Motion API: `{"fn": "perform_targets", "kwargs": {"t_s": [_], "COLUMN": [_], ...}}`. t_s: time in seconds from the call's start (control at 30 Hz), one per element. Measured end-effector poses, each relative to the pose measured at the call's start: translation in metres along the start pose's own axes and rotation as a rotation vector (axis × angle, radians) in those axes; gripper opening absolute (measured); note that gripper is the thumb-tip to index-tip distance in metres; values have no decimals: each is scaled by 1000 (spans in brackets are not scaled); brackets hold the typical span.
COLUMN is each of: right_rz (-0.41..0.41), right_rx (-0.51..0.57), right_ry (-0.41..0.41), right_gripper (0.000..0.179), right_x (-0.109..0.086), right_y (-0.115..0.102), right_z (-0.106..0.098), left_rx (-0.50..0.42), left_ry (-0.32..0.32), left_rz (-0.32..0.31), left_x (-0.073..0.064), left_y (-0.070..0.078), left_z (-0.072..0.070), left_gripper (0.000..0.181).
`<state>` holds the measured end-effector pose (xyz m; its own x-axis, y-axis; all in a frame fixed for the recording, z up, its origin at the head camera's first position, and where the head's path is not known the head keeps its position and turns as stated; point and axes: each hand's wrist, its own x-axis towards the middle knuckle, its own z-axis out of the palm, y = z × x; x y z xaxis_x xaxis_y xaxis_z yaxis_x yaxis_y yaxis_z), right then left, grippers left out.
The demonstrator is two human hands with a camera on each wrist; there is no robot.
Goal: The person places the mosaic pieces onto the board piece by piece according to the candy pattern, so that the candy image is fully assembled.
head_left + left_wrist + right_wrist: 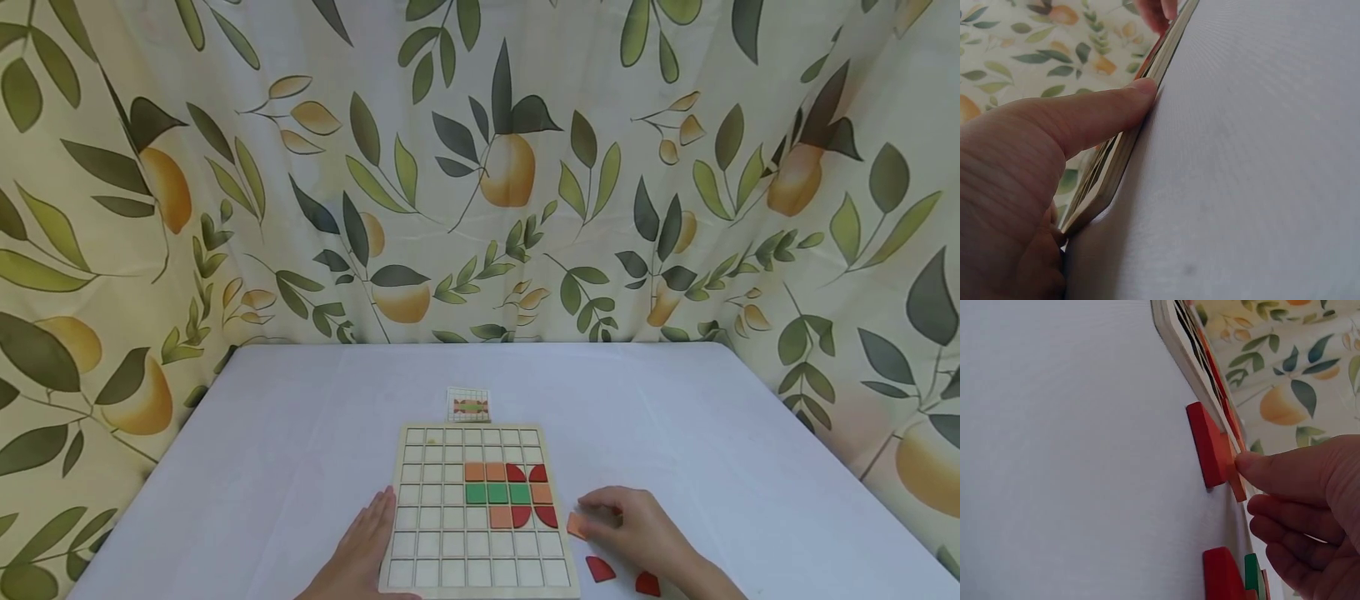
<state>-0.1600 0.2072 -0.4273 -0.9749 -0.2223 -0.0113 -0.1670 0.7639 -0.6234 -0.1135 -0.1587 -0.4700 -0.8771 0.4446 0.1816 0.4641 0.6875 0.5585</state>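
Note:
A wooden grid board [442,546] lies on the white table, its right part filled with orange squares [495,472], green squares [497,493] and red quarter-round tiles [546,517]. My left hand [358,542] rests along the board's left edge with straight fingers, while its thumb [1107,115] touches the front edge. Just right of the board, my right hand [637,525] pinches an orange square tile [576,525] between thumb and finger. Two loose red quarter-round tiles, one nearer [600,569] the board and one farther right [648,583], lie below that hand.
A small pattern card [468,405] stands or lies behind the board's back edge; I cannot tell which. In the right wrist view a loose green tile [1251,574] shows near the red one. A leaf-and-fruit patterned curtain [480,167] surrounds the table [300,417].

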Motion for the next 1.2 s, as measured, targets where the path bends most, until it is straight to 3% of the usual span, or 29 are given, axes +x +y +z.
{"fn": "perform_targets", "kwargs": {"t_s": [0.13,0.4,0.63,0.93,1.07,1.2], "right_rz": [-29,-164,-125,-104,-126,-188], "right_rx": [12,0,-27,-42,-43,-27], "right_ry": [-24,-69,-71,3,32,4], "right_gripper": [29,28,25,24,24,24], "right_x": [-2,-4,-3,0,5,11], "right_y": [1,2,-1,-4,-9,-16], "right_z": [0,-2,0,0,-1,1], "left_rx": [-5,-4,-2,30,4,-32], "left_ry": [-4,22,3,24,16,-3], "left_rz": [-2,24,4,30,21,0], "left_x": [-1,0,1,1,1,0], "left_y": [0,-1,0,-2,-2,-2], "left_z": [-1,0,2,3,2,0], "left_gripper": [122,121,122,122,122,122]}}
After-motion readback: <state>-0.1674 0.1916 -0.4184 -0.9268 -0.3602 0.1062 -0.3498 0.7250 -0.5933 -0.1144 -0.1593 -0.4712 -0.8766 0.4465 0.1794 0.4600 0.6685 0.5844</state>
